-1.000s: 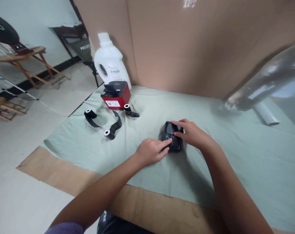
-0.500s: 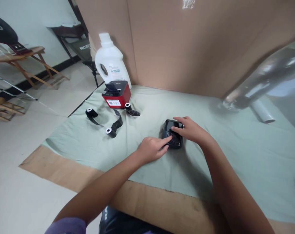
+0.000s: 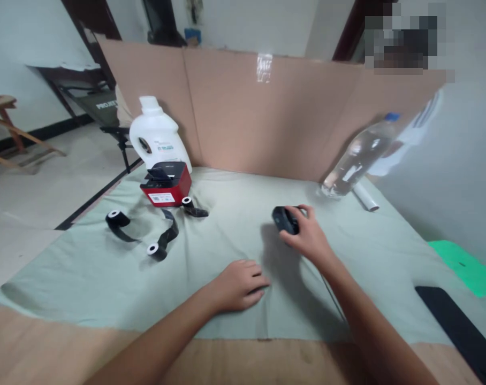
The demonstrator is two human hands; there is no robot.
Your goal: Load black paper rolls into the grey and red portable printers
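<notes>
My right hand grips a small black device on the pale green cloth, fingers wrapped over its right side. My left hand lies palm down on the cloth nearer to me, fingers loosely curled and holding nothing. It sits apart from the device, to its lower left.
A red and black printer stands at the back left in front of a white jug. Three black ribbon rolls lie near it. A clear bottle leans against the cardboard wall. A black flat object and a green sheet lie at right.
My left hand has left the black device and pulled back toward me onto the cloth. The right hand stays on the device. The view has tilted upward.
</notes>
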